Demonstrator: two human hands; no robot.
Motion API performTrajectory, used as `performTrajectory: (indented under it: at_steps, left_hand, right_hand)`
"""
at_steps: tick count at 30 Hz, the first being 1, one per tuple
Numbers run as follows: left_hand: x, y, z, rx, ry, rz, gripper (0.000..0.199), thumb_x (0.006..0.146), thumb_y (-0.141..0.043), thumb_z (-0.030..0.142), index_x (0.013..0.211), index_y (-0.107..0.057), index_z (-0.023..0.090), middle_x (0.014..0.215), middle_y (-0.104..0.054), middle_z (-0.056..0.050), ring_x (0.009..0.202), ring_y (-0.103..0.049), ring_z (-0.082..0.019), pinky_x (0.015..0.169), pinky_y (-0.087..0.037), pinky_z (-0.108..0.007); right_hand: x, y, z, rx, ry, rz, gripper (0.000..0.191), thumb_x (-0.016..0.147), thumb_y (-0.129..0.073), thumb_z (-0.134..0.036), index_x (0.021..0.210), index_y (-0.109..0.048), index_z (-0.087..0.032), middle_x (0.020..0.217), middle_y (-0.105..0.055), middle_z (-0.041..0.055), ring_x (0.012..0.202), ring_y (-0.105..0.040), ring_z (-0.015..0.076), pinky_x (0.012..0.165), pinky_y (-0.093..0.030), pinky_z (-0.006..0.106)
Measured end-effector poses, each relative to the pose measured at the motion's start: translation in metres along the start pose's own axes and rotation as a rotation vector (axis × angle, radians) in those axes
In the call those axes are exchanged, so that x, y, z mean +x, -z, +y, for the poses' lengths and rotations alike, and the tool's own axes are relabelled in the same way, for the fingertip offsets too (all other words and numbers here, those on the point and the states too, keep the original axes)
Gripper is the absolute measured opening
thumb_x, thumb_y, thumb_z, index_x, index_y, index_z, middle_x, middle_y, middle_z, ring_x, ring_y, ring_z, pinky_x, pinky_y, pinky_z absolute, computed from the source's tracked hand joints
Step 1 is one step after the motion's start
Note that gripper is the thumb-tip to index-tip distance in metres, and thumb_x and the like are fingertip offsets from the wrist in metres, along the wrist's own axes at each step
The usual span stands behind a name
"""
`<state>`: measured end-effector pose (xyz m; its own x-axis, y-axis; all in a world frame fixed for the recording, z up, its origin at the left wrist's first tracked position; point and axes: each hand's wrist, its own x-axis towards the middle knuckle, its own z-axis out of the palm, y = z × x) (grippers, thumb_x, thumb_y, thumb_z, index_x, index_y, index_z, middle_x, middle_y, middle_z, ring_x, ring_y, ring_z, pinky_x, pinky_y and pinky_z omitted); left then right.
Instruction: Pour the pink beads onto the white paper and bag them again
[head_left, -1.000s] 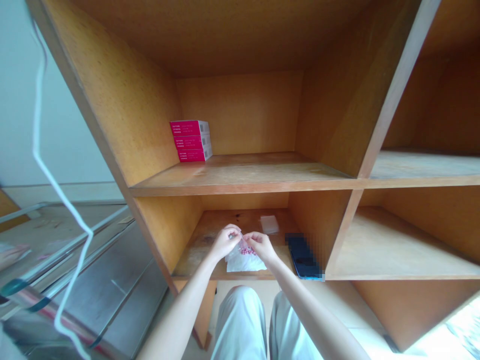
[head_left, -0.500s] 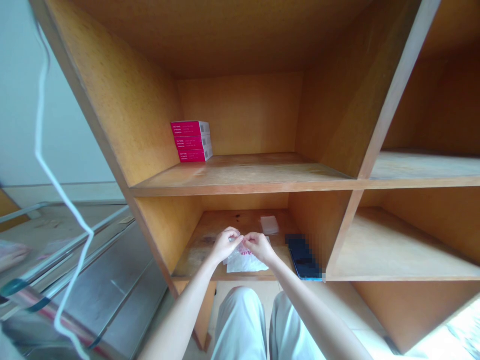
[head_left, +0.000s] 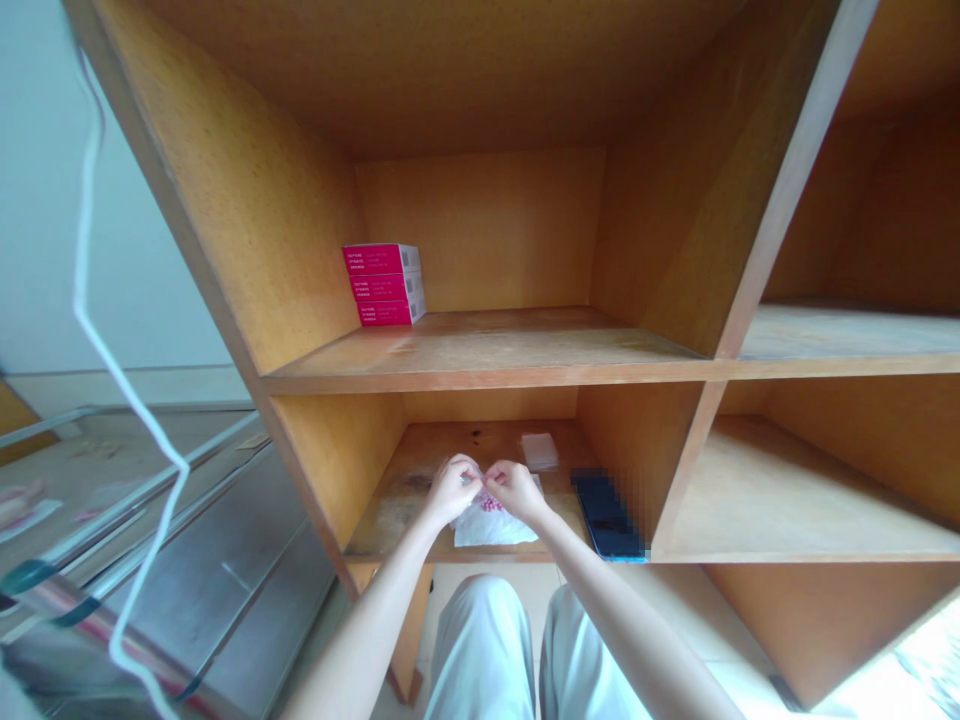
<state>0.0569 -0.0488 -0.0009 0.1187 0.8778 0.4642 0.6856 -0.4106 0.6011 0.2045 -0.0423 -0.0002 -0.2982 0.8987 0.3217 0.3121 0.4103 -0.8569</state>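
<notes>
Above the lower shelf, my left hand point(head_left: 454, 488) and my right hand point(head_left: 516, 490) meet with bent fingers, fingertips pinched close together. Whatever lies between the fingertips is too small to make out. Just below them several small pink beads point(head_left: 491, 504) rest on a crumpled white sheet point(head_left: 495, 531), partly hidden by the hands. It cannot be told whether the beads are strung.
A small clear packet point(head_left: 539, 451) lies behind my right hand. Right of it is a dark phone-like slab point(head_left: 609, 515), partly blurred out. Pink boxes point(head_left: 382, 287) are stacked on the upper shelf point(head_left: 487, 345). At far left, another person's hand point(head_left: 21, 503) rests by a metal-framed table.
My right hand has shifted slightly, and its fingertips have turned a little; more of the pink beads shows. At far left, the other person's hand has moved back and a pale sheet shows there.
</notes>
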Motion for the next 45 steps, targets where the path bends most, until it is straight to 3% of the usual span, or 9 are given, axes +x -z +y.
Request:
performTrajectory:
  at_steps: [8,13,17,21,24,29,38,41,45]
  left_hand:
    - [0.002,0.000,0.006,0.027,0.036,0.061,0.015,0.061,-0.053,0.009,0.051,-0.047,0.017,0.088,-0.060,-0.004,0.087,-0.055,-0.017,0.081,-0.040,-0.032]
    - [0.002,0.003,0.004,0.010,0.079,0.071,0.016,0.064,-0.051,0.013,0.050,-0.046,0.018,0.090,-0.060,-0.004,0.087,-0.056,-0.017,0.082,-0.040,-0.032]
    - [0.002,0.006,0.005,0.086,0.122,0.082,0.016,0.067,-0.050,0.016,0.050,-0.049,0.018,0.097,-0.060,-0.004,0.093,-0.054,-0.020,0.085,-0.037,-0.035]
    - [0.002,0.004,0.004,0.189,0.105,0.092,0.016,0.070,-0.049,0.019,0.055,-0.053,0.019,0.102,-0.060,-0.003,0.099,-0.050,-0.023,0.087,-0.033,-0.040]
    - [0.003,0.002,0.004,0.245,0.065,0.085,0.017,0.072,-0.047,0.020,0.056,-0.053,0.020,0.101,-0.060,-0.002,0.097,-0.050,-0.022,0.087,-0.030,-0.041]
    - [0.003,0.005,0.004,0.254,0.009,0.051,0.020,0.074,-0.045,0.018,0.056,-0.054,0.019,0.098,-0.059,-0.002,0.092,-0.050,-0.021,0.087,-0.028,-0.040]
    - [-0.004,0.007,0.005,0.179,-0.051,0.056,0.017,0.074,-0.044,0.015,0.060,-0.052,0.020,0.101,-0.058,-0.001,0.098,-0.048,-0.019,0.096,-0.021,-0.041]
    - [-0.005,0.007,0.009,0.180,-0.096,0.047,0.017,0.075,-0.044,0.014,0.062,-0.051,0.021,0.102,-0.057,-0.001,0.100,-0.048,-0.018,0.099,-0.019,-0.041]
    - [-0.007,0.011,0.013,0.165,-0.145,0.066,0.007,0.076,-0.047,0.019,0.073,-0.053,0.022,0.110,-0.055,-0.002,0.107,-0.046,-0.019,0.102,-0.016,-0.042]
  right_hand:
    - [0.009,-0.002,0.009,-0.234,0.036,0.214,0.008,0.063,-0.048,-0.015,0.057,-0.053,-0.017,0.056,-0.055,0.0009,0.052,-0.049,0.0119,0.049,-0.033,0.020]
    - [0.011,0.002,0.016,-0.230,0.034,0.173,0.010,0.066,-0.048,-0.015,0.058,-0.054,-0.017,0.060,-0.056,0.0014,0.056,-0.050,0.0121,0.054,-0.035,0.021]
    - [0.009,0.001,0.017,-0.166,0.128,0.158,0.011,0.068,-0.049,-0.013,0.075,-0.057,-0.017,0.073,-0.057,0.0020,0.063,-0.054,0.0128,0.060,-0.041,0.022]
    - [0.007,0.001,0.011,-0.138,0.320,0.072,0.025,0.071,-0.045,-0.007,0.083,-0.062,-0.020,0.097,-0.056,0.0061,0.090,-0.056,0.0165,0.078,-0.043,0.028]
    - [0.009,0.001,0.009,-0.211,0.355,0.004,0.030,0.073,-0.045,-0.006,0.086,-0.067,-0.023,0.109,-0.056,0.0062,0.100,-0.054,0.0181,0.086,-0.040,0.030]
    - [0.015,0.005,0.008,-0.318,0.380,-0.096,0.020,0.074,-0.055,-0.016,0.086,-0.069,-0.024,0.099,-0.065,0.0059,0.093,-0.058,0.0204,0.082,-0.042,0.031]
    - [0.017,0.009,0.006,-0.210,0.471,-0.175,0.018,0.073,-0.054,-0.016,0.072,-0.070,-0.023,0.074,-0.068,0.0014,0.066,-0.061,0.0145,0.059,-0.041,0.021]
    - [0.019,0.005,0.009,-0.104,0.415,-0.217,0.022,0.072,-0.050,-0.014,0.066,-0.070,-0.020,0.066,-0.066,-0.0007,0.060,-0.059,0.0121,0.057,-0.040,0.019]
    - [0.024,0.003,0.015,0.081,0.222,-0.269,0.022,0.071,-0.049,-0.016,0.071,-0.071,-0.018,0.058,-0.064,-0.0021,0.054,-0.056,0.0125,0.052,-0.041,0.021]
